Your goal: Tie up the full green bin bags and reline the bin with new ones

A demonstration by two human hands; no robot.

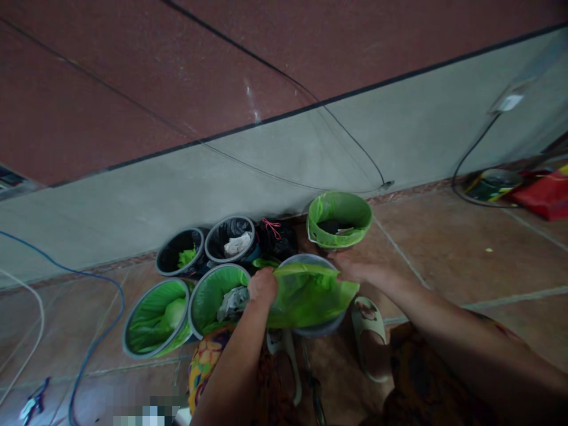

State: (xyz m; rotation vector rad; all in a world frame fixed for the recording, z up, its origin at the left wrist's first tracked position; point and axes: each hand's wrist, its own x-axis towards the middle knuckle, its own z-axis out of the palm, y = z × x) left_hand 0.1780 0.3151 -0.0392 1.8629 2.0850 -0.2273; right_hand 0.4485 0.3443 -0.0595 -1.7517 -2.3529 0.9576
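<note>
A green plastic bag (306, 296) stretches between my two hands, its mouth held wide over a round bin (317, 331) that stands between my feet. My left hand (263, 285) is closed on the bag's left edge. At the opposite edge, my right hand (345, 266) grips the bag near the bin's far right rim; some of its fingers are hidden. The bag covers most of the bin's opening. Just left of my left hand is a bin lined in green (213, 296) with crumpled grey plastic inside.
Another green-lined bin (155, 319) and two black-lined bins (180, 251) (231, 236) stand at left. A tied black bag (279, 239) and a green bucket (339, 219) sit by the wall. A blue hose (104, 322) crosses the floor; a red object (544, 192) lies far right.
</note>
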